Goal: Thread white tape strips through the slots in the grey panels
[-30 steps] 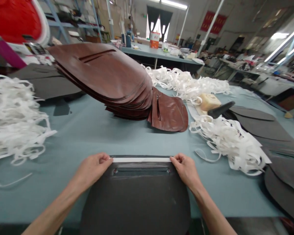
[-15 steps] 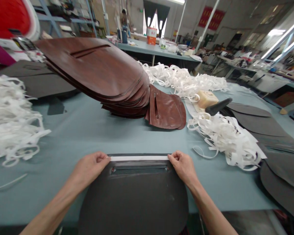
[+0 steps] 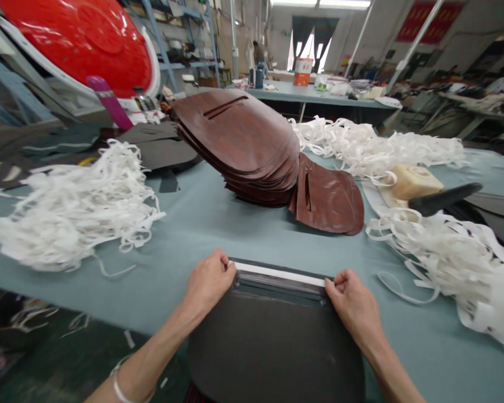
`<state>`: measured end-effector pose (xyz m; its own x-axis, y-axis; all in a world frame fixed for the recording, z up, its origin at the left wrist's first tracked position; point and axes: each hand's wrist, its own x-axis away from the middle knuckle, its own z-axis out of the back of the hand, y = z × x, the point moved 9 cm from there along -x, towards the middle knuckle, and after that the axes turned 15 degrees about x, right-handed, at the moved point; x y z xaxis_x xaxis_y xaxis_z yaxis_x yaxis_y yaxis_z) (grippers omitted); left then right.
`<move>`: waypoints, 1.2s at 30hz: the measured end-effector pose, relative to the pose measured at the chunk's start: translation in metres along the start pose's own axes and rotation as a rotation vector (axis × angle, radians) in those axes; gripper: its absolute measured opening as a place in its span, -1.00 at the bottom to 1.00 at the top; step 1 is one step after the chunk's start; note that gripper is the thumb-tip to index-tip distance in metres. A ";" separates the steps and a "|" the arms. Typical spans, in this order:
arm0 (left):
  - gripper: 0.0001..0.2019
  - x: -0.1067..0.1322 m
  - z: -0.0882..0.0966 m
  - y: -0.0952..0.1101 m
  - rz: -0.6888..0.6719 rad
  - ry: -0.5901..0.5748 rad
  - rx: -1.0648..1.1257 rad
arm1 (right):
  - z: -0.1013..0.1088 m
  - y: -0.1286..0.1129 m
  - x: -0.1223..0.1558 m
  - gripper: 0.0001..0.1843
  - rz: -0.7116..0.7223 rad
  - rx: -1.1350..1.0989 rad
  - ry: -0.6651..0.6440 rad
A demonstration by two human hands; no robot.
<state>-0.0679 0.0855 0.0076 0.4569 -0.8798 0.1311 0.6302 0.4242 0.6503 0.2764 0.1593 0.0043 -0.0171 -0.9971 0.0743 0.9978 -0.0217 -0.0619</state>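
Observation:
A dark grey leather panel (image 3: 273, 341) with a slot near its far edge lies at the near edge of the blue-grey table (image 3: 201, 224). A white tape strip (image 3: 279, 273) runs along the panel's far edge above the slot. My left hand (image 3: 210, 280) is closed in a pinch on the strip's left end. My right hand (image 3: 353, 305) pinches the strip's right end, fingers pressed together on it.
A tilted stack of brown leather panels (image 3: 239, 134) sits mid-table, one brown panel (image 3: 327, 198) beside it. Heaps of white backing strips lie left (image 3: 71, 212), right (image 3: 453, 257) and behind (image 3: 373, 148). A cream tool with a black handle (image 3: 415, 187) lies right. Dark panels (image 3: 159, 148) lie at the back left.
The view has swung to the left, and the panel now sits askew in it. Both hands stay pinched on the ends of the white strip.

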 end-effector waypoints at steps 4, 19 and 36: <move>-0.73 0.035 -0.013 0.049 -0.444 0.119 -0.119 | 0.025 -0.055 0.027 -0.74 0.312 0.144 0.326; -0.41 0.022 0.010 0.009 -0.341 0.215 0.173 | 0.017 -0.163 0.039 -0.83 0.891 -0.138 0.339; -0.78 0.002 0.004 0.042 -0.620 -0.305 0.241 | 0.013 -0.223 0.055 -0.75 1.008 -0.072 0.393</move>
<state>-0.0430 0.1007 0.0388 -0.1561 -0.9785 -0.1344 0.5446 -0.1988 0.8148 0.0537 0.1101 0.0349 0.7770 -0.5115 -0.3669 0.5579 0.8295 0.0251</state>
